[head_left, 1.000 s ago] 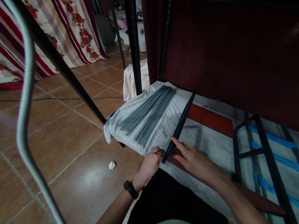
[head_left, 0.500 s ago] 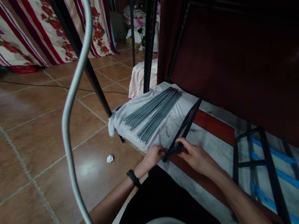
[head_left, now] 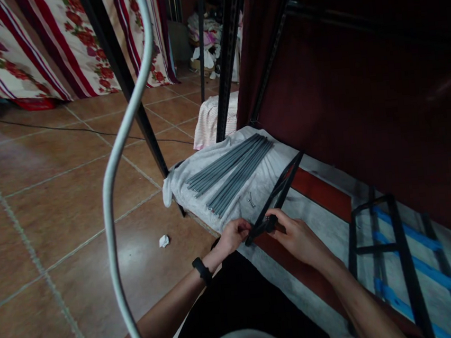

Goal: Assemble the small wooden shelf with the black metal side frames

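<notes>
Right hand [head_left: 291, 234] pinches the slender black frame [head_left: 282, 198]. Left hand [head_left: 232, 237] curls at its near end, grip unclear. Cylindrical grey rods [head_left: 236, 174] lie left.

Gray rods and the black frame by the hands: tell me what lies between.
In the head view, small metal pieces, likely screws, lie on pale cloth between the rods and the frame.

The slim frame [head_left: 286, 189] is plain black, the rods [head_left: 240, 176] bluish grey, the tape [head_left: 430, 266] bright blue, and the curtain [head_left: 38, 49] is all red flowers and stripes.
</notes>
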A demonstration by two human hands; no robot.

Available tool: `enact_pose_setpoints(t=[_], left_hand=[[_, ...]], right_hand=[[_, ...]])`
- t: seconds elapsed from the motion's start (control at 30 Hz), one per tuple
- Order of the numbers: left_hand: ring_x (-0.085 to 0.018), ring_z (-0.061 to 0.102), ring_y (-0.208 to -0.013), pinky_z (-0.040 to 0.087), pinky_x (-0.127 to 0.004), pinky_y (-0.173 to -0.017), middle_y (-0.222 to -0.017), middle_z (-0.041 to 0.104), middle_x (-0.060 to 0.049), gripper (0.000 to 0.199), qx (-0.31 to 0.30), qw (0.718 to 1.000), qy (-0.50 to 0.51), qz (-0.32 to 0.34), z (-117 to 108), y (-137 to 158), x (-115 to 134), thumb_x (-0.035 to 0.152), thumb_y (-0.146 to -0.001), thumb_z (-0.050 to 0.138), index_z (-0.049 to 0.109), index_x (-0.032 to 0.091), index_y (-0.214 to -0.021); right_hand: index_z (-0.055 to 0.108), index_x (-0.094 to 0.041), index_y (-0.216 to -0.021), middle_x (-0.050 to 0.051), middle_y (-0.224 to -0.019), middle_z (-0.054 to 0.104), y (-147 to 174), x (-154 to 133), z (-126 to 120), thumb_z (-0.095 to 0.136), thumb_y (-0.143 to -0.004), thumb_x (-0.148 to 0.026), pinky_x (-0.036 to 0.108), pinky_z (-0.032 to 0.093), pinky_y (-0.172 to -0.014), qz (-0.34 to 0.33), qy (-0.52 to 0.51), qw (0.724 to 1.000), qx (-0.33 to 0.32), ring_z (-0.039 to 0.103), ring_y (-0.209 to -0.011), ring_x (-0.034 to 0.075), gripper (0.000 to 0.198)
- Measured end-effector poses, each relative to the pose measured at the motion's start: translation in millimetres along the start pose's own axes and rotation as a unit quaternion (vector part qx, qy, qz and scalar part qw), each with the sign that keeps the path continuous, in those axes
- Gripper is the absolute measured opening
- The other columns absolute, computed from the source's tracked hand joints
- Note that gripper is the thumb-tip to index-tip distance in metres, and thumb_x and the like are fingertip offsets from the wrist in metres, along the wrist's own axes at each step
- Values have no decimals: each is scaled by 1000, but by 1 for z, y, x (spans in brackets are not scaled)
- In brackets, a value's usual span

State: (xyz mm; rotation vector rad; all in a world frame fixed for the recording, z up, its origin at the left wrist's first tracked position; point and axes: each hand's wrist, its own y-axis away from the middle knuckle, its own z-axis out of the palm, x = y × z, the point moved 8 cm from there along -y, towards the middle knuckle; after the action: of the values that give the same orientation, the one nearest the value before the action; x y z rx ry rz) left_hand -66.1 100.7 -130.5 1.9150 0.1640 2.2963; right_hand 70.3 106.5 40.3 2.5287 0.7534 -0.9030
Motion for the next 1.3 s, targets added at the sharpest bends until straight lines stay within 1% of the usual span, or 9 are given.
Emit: enact_pose_setpoints(t=[0.2, 0.3, 0.4, 0.6, 0.77, 0.87, 1.0, 1.17, 1.3], left_hand=[[-15, 62, -76, 45, -26, -68, -84, 69, -4, 29, -2, 999, 39, 1, -1, 4, 7, 19, -67, 67, 69, 15, -96], [-12, 52, -60, 40, -25, -58, -64, 60, 0, 16, 27, 996, -79, -12, -6, 2, 2, 29, -77, 61, 68, 15, -78], [-12, 50, -58, 38, -24, -56, -58, 57, 1, 9, 26, 987, -158, 4, -4, 1, 0, 21, -72, 60, 65, 16, -66], [-15, 60, -64, 46, -26, -60, -74, 67, -3, 17, -20, 999, 7, -31, 2, 5, -3, 23, -68, 65, 68, 15, -82], [-11, 49, -51, 37, -24, -52, -53, 54, 2, 14, 12, 995, -91, -38, -6, 3, -2, 27, -74, 59, 60, 17, -65], [-11, 50, -56, 39, -23, -56, -58, 56, 1, 2, -13, 997, -82, -10, -3, 3, 2, 18, -66, 60, 61, 16, -65], [-12, 55, -58, 41, -24, -58, -66, 61, 0, 12, -19, 999, -32, -39, -3, 5, -1, 25, -71, 61, 65, 16, -77], [-11, 47, -53, 34, -24, -53, -54, 53, 3, 13, -8, 990, -139, -27, -3, 2, -3, 28, -75, 60, 61, 16, -68], [-12, 55, -63, 40, -23, -61, -68, 62, 1, 14, -35, 998, -56, -10, -2, 1, -4, 20, -67, 63, 64, 16, -80]], right_hand=[[52, -28, -119, -1, -90, 72, 1, -1, -1, 48, -93, -30, 29, 49, -75, -4, -3, 1000, 3, 70, -85, 20, 26], [53, -28, -118, -1, -87, 71, 0, 0, -1, 48, -93, -30, 29, 49, -73, 0, -9, 1000, -1, 70, -84, 20, 26], [53, -28, -118, -1, -89, 71, 0, 1, -1, 49, -92, -29, 29, 49, -74, -1, -7, 1000, 1, 70, -85, 20, 27], [53, -28, -120, -2, -88, 70, 1, 0, -1, 49, -93, -30, 28, 48, -72, -6, -8, 1000, 2, 69, -82, 18, 27], [54, -28, -119, -1, -88, 71, 1, -3, 0, 49, -93, -31, 29, 49, -74, -3, -3, 1000, 6, 69, -83, 19, 26], [54, -28, -120, -1, -87, 71, 1, -3, 0, 48, -93, -30, 28, 49, -74, -2, -4, 1000, 6, 69, -82, 19, 27], [54, -28, -120, -1, -91, 71, 1, -2, -1, 48, -92, -28, 28, 49, -76, -2, -4, 1000, 8, 69, -86, 19, 28], [54, -28, -119, -1, -89, 71, 1, -1, -1, 49, -92, -29, 27, 47, -74, 2, -9, 1000, 8, 68, -82, 18, 28], [55, -29, -118, -2, -86, 70, 1, -1, 0, 49, -92, -30, 27, 46, -71, 2, -8, 1000, 5, 68, -79, 17, 27]])
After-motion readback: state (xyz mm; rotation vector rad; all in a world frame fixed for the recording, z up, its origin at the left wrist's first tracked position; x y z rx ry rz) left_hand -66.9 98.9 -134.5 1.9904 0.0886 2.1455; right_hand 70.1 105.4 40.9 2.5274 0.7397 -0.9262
